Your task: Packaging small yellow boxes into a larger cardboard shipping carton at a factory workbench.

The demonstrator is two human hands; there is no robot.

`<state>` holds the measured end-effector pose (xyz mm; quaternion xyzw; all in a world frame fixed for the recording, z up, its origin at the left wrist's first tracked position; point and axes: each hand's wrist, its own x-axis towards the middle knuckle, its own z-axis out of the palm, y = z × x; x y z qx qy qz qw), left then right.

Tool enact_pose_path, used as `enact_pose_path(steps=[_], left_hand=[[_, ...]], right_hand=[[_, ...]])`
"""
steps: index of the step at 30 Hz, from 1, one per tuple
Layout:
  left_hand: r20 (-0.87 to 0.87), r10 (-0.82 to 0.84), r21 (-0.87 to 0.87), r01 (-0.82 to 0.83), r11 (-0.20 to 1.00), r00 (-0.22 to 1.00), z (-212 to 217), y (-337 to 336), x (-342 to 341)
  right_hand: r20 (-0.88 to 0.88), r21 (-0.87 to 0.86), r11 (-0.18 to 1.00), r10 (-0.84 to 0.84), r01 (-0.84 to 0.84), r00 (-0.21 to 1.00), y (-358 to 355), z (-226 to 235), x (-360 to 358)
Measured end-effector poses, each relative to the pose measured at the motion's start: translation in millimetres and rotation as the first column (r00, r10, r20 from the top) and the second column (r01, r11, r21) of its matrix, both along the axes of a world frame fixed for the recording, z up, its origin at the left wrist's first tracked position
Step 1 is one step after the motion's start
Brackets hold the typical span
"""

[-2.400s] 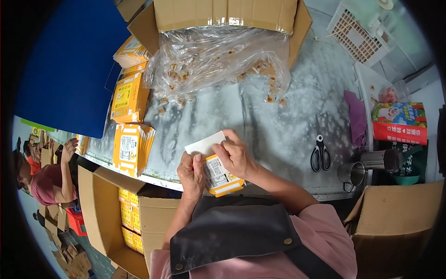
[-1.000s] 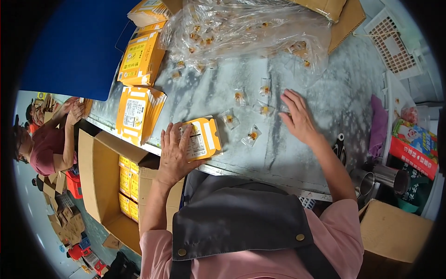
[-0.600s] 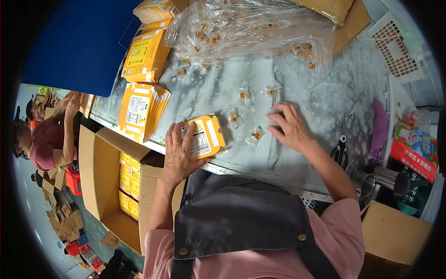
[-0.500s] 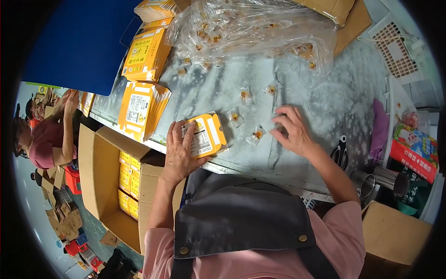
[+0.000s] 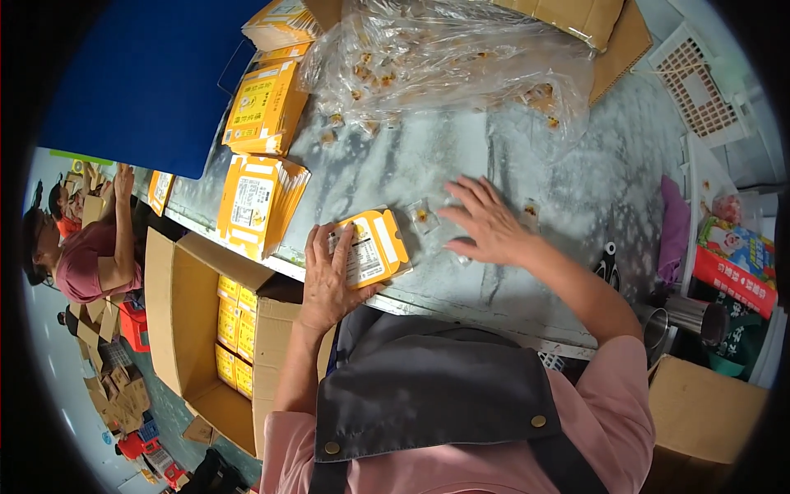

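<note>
My left hand [image 5: 329, 280] holds a small flat yellow and white carton [image 5: 387, 245] at the table's near edge. Its fingers lie over the carton's top and the thumb is along the near side. To the right, my right hand [image 5: 485, 224] is low over the table with its fingers spread. A small clear packet with a brown and yellow piece inside [image 5: 422, 216] lies between the carton and my right fingertips. Another such packet [image 5: 530, 211] lies just right of that hand. Bits of clear wrapping show at its fingertips and thumb; the rest is hidden under the hand.
Stacks of yellow cartons [image 5: 251, 206] stand at the left. A large clear plastic bag of packets [image 5: 444, 62] covers the far side. Black-handled scissors [image 5: 607, 267] lie at the right. An open cardboard box [image 5: 197, 329] holds yellow cartons. Another person [image 5: 95, 255] works at far left.
My right hand has moved left over the packets, and two farther packets that lay in the open no longer show. My left hand stays on the carton. The view has shifted slightly.
</note>
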<state>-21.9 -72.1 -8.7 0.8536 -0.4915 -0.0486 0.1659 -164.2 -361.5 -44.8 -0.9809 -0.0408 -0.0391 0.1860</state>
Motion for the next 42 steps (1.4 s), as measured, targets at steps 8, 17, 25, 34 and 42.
enact_pose_path(steps=[8, 17, 25, 34, 42], left_hand=[[0.000, 0.012, 0.010, -0.012, 1.000, 1.000, 1, -2, 4], [-0.012, 0.032, 0.053, -0.031, 0.998, 0.999, 0, -5, 0], [0.016, 0.025, 0.030, -0.025, 0.999, 1.000, -2, 0, 1], [0.006, -0.010, -0.040, 0.010, 0.999, 1.000, -1, 0, 3], [-0.010, -0.099, 0.020, 0.099, 0.995, 0.995, 2, 5, 15]], right_hand=[[0.200, 0.323, 0.873, -0.439, 0.364, 0.876, -89, -5, 44], [0.367, 0.040, 0.883, -0.448, 0.468, 0.815, -121, -31, 83], [0.305, 0.258, 0.921, -0.364, 0.292, 0.880, -67, -17, 49], [0.130, -0.078, 0.973, 0.225, -0.216, 0.966, 15, -8, 44], [-0.054, 0.133, 0.986, 0.109, -0.101, 0.993, 0, 33, -31]])
